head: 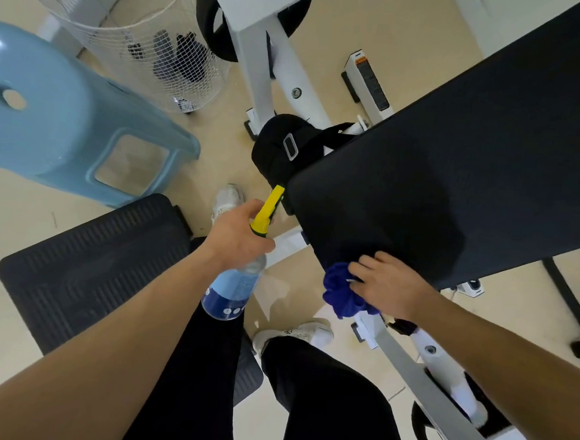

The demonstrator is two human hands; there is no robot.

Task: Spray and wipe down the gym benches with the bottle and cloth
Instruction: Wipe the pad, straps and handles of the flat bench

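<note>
The left hand (238, 230) has its grip wrapped around the neck of the spray bottle (234, 284), just below the yellow head. The nozzle points toward the near left corner of the black bench (458, 145), and the bottle hangs in the air just left of that corner. I cannot tell whether a finger is on the trigger.

The right hand (389, 283) lies fairly flat, fingers spread, pressing the bunched blue cloth (340, 292) against the near edge of the bench pad, with part of the cloth hanging off it.

The pad shows no clear wet streaks or droplets, so what has been cleaned cannot be read. Judging by the cloth's place at the near edge, the long stretch running far and right probably needs spraying and wiping. A ribbed black pad (89, 267) lies near left; whether it is another bench is unclear.
</note>
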